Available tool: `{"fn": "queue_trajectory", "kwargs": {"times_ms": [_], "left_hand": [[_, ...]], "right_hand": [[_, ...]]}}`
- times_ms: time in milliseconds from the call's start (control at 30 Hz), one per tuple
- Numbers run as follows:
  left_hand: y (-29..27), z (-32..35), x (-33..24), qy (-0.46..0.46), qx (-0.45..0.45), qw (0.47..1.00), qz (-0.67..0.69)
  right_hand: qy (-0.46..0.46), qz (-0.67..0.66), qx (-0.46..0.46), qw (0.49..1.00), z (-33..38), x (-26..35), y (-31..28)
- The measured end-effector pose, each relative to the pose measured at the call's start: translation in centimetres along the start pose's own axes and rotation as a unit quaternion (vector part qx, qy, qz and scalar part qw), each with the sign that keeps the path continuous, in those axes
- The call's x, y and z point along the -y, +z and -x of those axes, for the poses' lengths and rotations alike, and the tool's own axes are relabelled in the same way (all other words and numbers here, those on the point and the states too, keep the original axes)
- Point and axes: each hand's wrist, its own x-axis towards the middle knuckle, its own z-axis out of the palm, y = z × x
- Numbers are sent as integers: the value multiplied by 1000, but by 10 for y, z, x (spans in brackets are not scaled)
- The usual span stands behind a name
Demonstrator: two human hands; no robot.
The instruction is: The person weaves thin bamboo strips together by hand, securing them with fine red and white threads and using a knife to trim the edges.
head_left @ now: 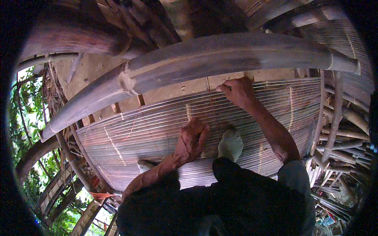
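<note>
Under both hands lies a slatted bamboo mat (145, 135), its thin strips running from left to right and crossed by pale lashing lines. My right hand (238, 91) is at the mat's far edge, thumb and fingers pinched together; whatever they grip is too small to make out. Closer to me, my left hand (192, 137) is closed low over the strips, its fingers curled and partly hidden. A short pale strip (188, 112) shows just beyond it. Thin reddish string (136, 120) trails loosely over the slats to the left.
A thick bamboo pole (220, 59) spans the far side, above the mat's edge. My feet, in light coverings (230, 144), rest on the slats. An orange string bundle (101, 195) hangs at the left corner. Stacked bamboo poles (342, 145) stand right; green leaves (27, 114) show left.
</note>
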Motion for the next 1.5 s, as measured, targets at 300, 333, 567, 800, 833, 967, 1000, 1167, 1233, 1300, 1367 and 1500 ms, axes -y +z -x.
{"fn": "queue_trajectory", "kwargs": {"times_ms": [300, 333, 567, 800, 833, 967, 1000, 1167, 1233, 1300, 1367, 1500], "left_hand": [[-10, 8, 6, 20, -6, 999, -30], [-9, 10, 7, 14, -1, 999, -43], [0, 3, 4, 31, -40, 999, -1], [-13, 15, 12, -4, 36, 999, -23], [-22, 26, 29, 22, 56, 998, -14], [-66, 44, 39, -55, 87, 992, 74], [-81, 50, 37, -97, 98, 988, 62], [-163, 154, 54, -288, -96, 951, 57], [-182, 242, 86, -372, -266, 886, 79], [-210, 308, 104, -435, -373, 817, -68], [-227, 431, 139, -362, -480, 770, -213], [-269, 539, 152, -495, -654, 519, -240]], "right_hand": [[-432, -75, -122, 891, 16, 35, 40], [-449, -103, -108, 881, 12, 32, 46], [-417, -161, -78, 891, 20, 21, 66], [-294, -479, 56, 825, 45, 31, 67], [-339, -329, 19, 881, 42, 32, 61], [-297, -124, 50, 945, 27, 32, 83], [-205, -75, 93, 971, 28, 32, 92], [-434, 47, -3, 900, 68, 76, 76], [-436, 51, 32, 898, 76, 76, 81], [-426, 73, 52, 900, 73, 74, 80], [-427, 74, 91, 896, 78, 78, 83], [-410, 113, 134, 895, 76, 81, 82]]}}
